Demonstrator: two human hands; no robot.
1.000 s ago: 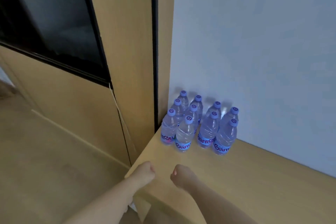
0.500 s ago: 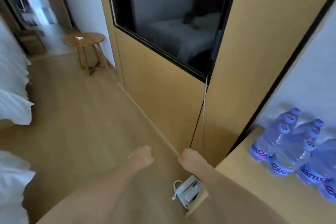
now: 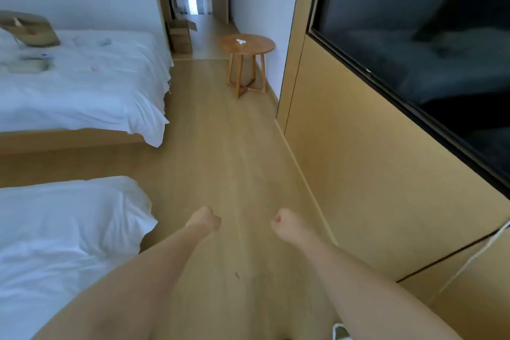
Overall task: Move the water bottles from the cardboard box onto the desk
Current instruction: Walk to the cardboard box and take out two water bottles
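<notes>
While both arms reach out over the wooden floor in the lower middle of the frame, the left hand is balled into a fist, fingers curled in with nothing inside the grip. The right hand is the same, fingers tucked together, empty. The two fists sit apart, side by side above the planks. No water bottles show anywhere in this view. A cardboard box stands open on the floor at the upper middle, by the doorway, just past the far bed. Right of it is a small round wooden side table with something small and white on top. A second bed fills the lower left. A dark glass panel set in a wooden wall takes the right side.
</notes>
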